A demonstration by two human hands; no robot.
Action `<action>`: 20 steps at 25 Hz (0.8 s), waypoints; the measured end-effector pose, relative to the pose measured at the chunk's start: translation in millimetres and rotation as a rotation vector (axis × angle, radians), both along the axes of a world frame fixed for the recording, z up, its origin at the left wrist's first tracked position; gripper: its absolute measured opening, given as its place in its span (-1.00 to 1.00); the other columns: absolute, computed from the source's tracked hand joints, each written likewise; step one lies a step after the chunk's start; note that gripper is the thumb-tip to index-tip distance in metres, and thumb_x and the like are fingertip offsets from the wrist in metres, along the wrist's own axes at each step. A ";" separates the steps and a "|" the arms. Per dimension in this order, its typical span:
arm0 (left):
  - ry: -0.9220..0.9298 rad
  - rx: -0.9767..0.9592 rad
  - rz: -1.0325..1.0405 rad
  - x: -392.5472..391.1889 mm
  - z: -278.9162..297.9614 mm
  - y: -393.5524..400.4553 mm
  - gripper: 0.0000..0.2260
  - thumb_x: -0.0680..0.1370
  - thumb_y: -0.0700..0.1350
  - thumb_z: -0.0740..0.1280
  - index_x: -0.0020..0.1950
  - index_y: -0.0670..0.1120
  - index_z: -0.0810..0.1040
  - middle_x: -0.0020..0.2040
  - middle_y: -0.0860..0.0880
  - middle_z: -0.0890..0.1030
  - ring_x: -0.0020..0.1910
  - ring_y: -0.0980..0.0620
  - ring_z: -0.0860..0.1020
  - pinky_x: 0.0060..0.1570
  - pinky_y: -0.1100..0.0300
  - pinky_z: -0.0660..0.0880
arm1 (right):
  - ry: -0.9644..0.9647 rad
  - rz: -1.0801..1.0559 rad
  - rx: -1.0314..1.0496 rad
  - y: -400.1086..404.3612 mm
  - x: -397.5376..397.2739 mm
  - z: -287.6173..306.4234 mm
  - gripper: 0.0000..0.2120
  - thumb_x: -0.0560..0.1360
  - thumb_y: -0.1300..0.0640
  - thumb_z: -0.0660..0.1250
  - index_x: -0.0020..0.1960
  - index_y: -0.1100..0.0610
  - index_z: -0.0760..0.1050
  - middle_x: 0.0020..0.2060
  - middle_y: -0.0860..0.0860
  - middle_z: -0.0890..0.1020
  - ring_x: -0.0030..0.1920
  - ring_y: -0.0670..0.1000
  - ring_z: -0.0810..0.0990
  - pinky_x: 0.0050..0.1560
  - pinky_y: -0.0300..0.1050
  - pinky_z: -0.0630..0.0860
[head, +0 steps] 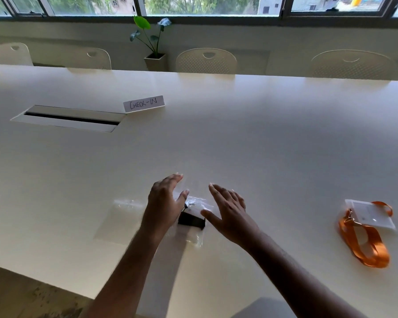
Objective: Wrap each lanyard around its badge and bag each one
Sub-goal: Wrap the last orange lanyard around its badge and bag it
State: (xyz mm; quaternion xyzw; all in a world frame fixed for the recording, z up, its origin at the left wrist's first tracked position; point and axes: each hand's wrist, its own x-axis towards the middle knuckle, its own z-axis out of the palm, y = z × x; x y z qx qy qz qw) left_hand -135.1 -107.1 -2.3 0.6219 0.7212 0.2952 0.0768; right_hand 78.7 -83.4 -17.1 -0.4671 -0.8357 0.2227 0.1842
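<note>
A clear plastic bag [194, 237] lies on the white table [262, 145] in front of me, with a badge wrapped in a black lanyard [191, 221] inside it. My left hand [163, 205] hovers open just left of the bag, fingers spread. My right hand [228, 210] is open just right of it, its thumb near the badge. An empty clear bag [120, 219] lies flat to the left. Far right, a badge in a clear holder [368, 214] rests with its orange lanyard [365, 244] loose and unwrapped.
A folded "CHECK-IN" card [143, 103] stands mid-table beside a cable slot [71, 118]. White chairs [206, 60] line the far side, and a potted plant [154, 47] sits under the windows. The table's near edge runs diagonally at lower left.
</note>
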 end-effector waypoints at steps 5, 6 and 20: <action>0.117 0.016 -0.161 53.2 -0.4 22.0 -0.53 0.57 -0.06 0.48 0.47 -0.09 0.53 0.45 -0.08 0.56 0.41 -0.11 0.53 0.42 0.03 0.41 | -0.070 -0.053 0.040 5.8 53.1 -7.1 -0.25 0.67 -0.24 0.17 0.70 0.08 -0.01 0.69 0.01 0.12 0.69 -0.03 -0.03 0.61 -0.14 -0.28; 0.129 0.010 -0.181 62.7 -1.9 25.5 -0.52 0.57 -0.04 0.47 0.48 -0.08 0.52 0.47 -0.08 0.54 0.42 -0.12 0.52 0.43 0.01 0.40 | -0.082 -0.068 0.044 6.6 63.4 -8.3 -0.24 0.67 -0.25 0.17 0.70 0.09 -0.01 0.69 0.02 0.12 0.69 -0.03 -0.04 0.63 -0.12 -0.28; 0.146 -0.168 -0.349 215.7 -15.8 36.8 -0.44 0.64 0.12 0.33 0.61 0.03 0.32 0.64 -0.01 0.29 0.62 -0.09 0.25 0.57 0.04 0.17 | -0.080 -0.297 0.018 17.6 245.6 -5.3 -0.42 0.64 0.10 0.07 0.65 0.13 0.18 0.63 0.05 0.28 0.67 -0.03 0.11 0.60 -0.13 -0.33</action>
